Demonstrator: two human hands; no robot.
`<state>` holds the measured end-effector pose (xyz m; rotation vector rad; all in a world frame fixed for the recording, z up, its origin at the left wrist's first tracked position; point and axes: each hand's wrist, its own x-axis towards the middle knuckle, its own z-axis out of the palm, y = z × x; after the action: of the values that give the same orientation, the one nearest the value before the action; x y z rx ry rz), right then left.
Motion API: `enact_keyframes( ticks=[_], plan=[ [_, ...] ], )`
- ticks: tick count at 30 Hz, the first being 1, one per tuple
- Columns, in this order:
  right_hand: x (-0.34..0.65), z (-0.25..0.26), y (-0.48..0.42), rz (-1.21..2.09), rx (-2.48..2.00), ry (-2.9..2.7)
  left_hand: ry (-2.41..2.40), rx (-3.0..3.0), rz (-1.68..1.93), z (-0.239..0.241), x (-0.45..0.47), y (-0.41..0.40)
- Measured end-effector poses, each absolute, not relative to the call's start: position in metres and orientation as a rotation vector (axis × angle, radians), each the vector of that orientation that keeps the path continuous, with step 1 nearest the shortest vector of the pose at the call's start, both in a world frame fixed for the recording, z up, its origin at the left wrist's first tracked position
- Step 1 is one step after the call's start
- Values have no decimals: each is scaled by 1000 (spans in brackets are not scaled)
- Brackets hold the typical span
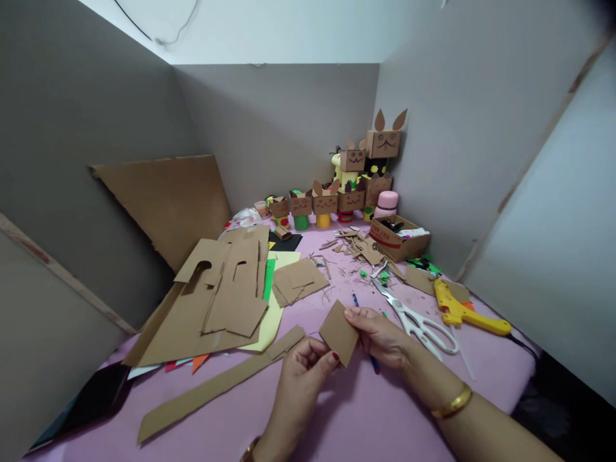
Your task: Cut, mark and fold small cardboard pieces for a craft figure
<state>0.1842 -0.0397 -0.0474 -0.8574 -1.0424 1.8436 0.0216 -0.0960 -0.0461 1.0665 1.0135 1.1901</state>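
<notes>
A small square cardboard piece (pixel 339 332) is held up between my two hands, just above the pink tabletop (pixel 375 423). My left hand (pixel 308 366) pinches its lower left edge, thumb on top. My right hand (pixel 378 333) grips its upper right edge. Partly hidden behind my right hand lies a blue pencil (pixel 375 365). To the left of my left hand stretches a long cardboard strip (pixel 206 388). White-handled scissors (pixel 416 324) rest beyond my right hand, and a yellow glue gun (pixel 469 311) lies farther right.
Large cut cardboard sheets (pixel 235 282) and coloured paper cover the left side. Smaller cardboard pieces (pixel 298 279) and scraps (pixel 360 247) lie mid-table. Several cardboard animal figures (pixel 325 202) stand at the back, near a small box (pixel 399 244) and a pink bottle (pixel 386 204). Grey panels enclose the table.
</notes>
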Motion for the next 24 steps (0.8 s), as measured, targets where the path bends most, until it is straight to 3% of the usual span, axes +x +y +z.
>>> enact_keyframes(
  ticks=[17, 24],
  plan=[
    [174, -58, -44, 1867, -877, -939, 885, 884, 1248, -51, 23, -89],
    [180, -48, -43, 1510, -922, -1221, 1017, 990, 1263, -49, 17, -90]
  ],
)
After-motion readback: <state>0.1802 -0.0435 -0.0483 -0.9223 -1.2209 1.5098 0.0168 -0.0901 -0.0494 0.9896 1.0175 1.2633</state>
